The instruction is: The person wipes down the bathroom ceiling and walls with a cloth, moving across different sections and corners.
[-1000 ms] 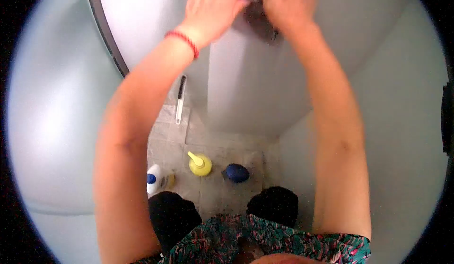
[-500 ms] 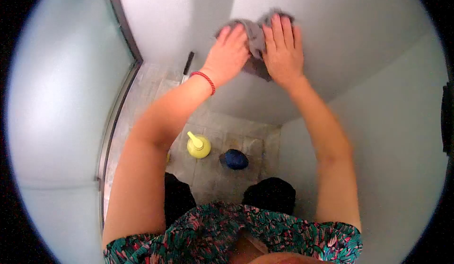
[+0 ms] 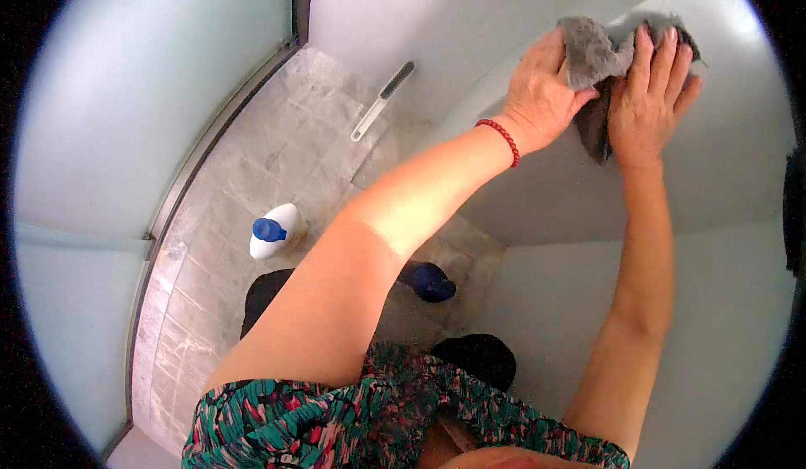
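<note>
A bunched grey cloth (image 3: 592, 57) lies against the smooth pale wall, high on the right. My left hand (image 3: 541, 87), with a red beaded bracelet at the wrist, is closed on the cloth's left part. Over its right part, my right hand (image 3: 648, 108) presses it to the wall with fingers extended upward, and cloth shows around the fingertips. A darker fold of cloth hangs between both hands. The right thumb is hidden.
On the grey tiled floor lies a long-handled brush (image 3: 384, 99). A white bottle with a blue cap (image 3: 275, 231) stands nearer. A dark blue object (image 3: 432, 282) sits by the wall's foot. A frosted glass panel (image 3: 126, 116) with a dark-edged frame (image 3: 210, 125) borders the left.
Both hands and the cloth have moved right along the wall, and the view has turned. The left hand's grip now shows more cloth. My left arm now hides the yellow pump bottle's former spot.
</note>
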The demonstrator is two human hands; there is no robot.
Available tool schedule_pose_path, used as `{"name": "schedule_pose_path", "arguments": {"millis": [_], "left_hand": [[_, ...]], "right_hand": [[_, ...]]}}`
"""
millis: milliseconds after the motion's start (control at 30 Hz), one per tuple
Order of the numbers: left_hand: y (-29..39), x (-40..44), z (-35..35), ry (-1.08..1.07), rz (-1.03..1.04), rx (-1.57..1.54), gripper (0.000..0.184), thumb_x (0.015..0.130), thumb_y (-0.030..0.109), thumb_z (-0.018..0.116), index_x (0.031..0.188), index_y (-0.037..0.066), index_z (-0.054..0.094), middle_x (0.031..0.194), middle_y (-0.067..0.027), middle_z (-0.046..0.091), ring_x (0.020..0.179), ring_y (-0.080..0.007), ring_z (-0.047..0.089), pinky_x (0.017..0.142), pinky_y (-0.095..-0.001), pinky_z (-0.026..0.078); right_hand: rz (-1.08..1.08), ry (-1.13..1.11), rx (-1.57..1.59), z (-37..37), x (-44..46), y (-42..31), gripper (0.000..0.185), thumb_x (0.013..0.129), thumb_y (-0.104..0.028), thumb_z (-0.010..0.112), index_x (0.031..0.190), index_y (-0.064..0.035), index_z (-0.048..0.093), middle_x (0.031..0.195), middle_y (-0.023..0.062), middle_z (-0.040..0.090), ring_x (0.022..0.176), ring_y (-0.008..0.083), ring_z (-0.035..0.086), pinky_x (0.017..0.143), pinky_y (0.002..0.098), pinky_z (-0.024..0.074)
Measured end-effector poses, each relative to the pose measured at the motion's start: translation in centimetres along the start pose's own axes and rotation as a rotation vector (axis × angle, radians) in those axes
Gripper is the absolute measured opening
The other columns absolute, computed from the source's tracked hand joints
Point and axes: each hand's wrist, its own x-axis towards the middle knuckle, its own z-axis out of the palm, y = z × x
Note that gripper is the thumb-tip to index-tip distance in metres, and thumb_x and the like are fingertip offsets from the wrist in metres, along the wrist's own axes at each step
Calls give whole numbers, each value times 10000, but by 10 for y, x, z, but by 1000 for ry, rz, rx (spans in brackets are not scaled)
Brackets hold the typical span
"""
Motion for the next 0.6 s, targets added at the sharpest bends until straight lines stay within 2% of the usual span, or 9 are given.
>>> {"name": "schedule_pose_path", "arguments": {"millis": [67,167,233,267,333,367,533,600], "left_hand": [[3,1,-1,39,-83,-131,518,720,170,686,1163,-15,492,1240,-207,444,1110,-382,458,927,-450,398],[-12,-20,3,4,-148,-158,415,781,165,625,1154,22,516,1181,-189,505,1060,-363,500,896,-428,424],[-24,-39,-11,-182,-257,-265,304,837,150,544,1122,43,541,1117,-199,541,1026,-377,518,863,-423,445],[-30,-52,-20,-216,-184,-177,243,861,128,491,1080,47,558,1076,-196,557,979,-382,536,836,-438,455],[-37,-77,-38,-371,-256,3,274,825,45,487,1092,39,547,1062,-212,554,967,-398,534,828,-438,458],[-47,-92,-43,-477,-259,31,353,802,-2,479,1151,31,512,1131,-225,517,1033,-402,502,869,-421,444],[-44,-115,-68,-626,-207,33,434,794,-28,462,1226,15,452,1269,-225,410,1154,-389,417,952,-391,396],[-35,-102,-70,-656,-204,6,460,796,-30,457,1253,14,433,1318,-228,367,1200,-382,384,985,-378,376]], "right_hand": [[5,19,30,9,-9,-2,494,812,-194,512,1301,-183,446,1416,99,348,1286,326,323,1036,521,206],[-29,-80,80,13,-26,-22,451,836,-205,484,1283,-157,461,1412,114,350,1286,325,323,1048,510,203],[-49,-154,164,13,-44,-40,421,842,-204,466,1259,-148,479,1413,104,350,1285,310,328,1055,504,202],[-55,-196,181,12,-54,-54,408,842,-200,460,1245,-141,489,1414,98,350,1286,298,331,1058,501,202],[-69,-269,201,24,-79,-80,398,835,-197,460,1222,-114,504,1406,87,365,1283,271,343,1061,490,201],[-72,-299,212,25,-91,-92,391,831,-194,462,1206,-99,514,1398,85,377,1279,264,350,1061,485,202],[-107,-392,257,19,-148,-118,367,821,-172,470,1163,-60,540,1378,83,407,1267,258,369,1058,473,210],[-73,-390,292,13,-156,-114,359,820,-151,474,1158,-53,545,1378,108,403,1280,266,355,1056,473,216]]}}
